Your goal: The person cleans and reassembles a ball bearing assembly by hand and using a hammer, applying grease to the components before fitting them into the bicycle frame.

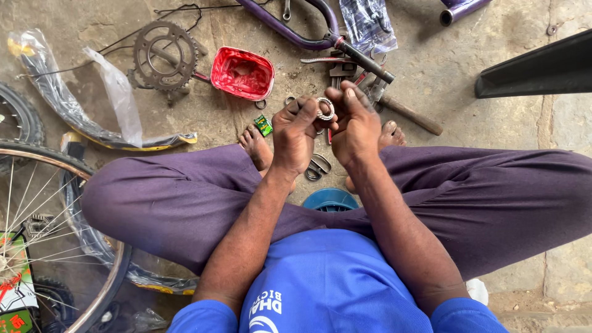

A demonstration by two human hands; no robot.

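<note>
**Wrappers, packets and labels on the workshop floor**

A small green rectangular packet (263, 126) lay on the concrete floor, just beside the toes of the person's left foot. Near the top edge, a clear plastic bag with dark contents (368, 24) rested against a purple frame tube. On the left, a long curved part was wrapped in transparent plastic sleeve (117, 92), with yellow trim showing under it; one loose end of the sleeve stood up, whitish and crumpled. In the lower left corner, behind the wheel spokes, a flat card label in green, red and white (13, 290) was partly visible. The blue shirt carried a white printed logo (265, 311) on the chest.
</note>
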